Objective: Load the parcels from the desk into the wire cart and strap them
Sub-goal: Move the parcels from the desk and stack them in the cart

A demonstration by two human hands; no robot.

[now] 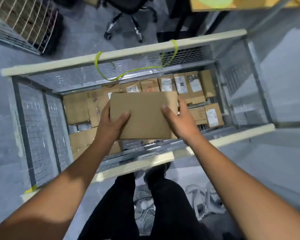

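While you hold the parcel [144, 116] over the open top of the wire cart [125, 55], your left hand [109, 123] and right hand [180, 122] each take one short side. The thumbs lie on the top face and the fingers curl round the edge, so each grip is pinching the cardboard, not spread. The parcel sits roughly level, well above the loaded parcels [194, 87] on the cart floor and touching none of them.

Lower it; don't drop it. Bare mesh shows toward the near side of the floor, and that looks like the likeliest free spot. What lies straight beneath the parcel is hidden, so check before you commit. Set it flat and snug against its neighbours so the layer packs tight, and slide your fingers out sideways only once it rests.

A yellow-green strap [137, 70] hangs in a slack loop from the cart's far side. Steer the parcel clear of it, since trapping it under a parcel would probably make the strapping awkward.
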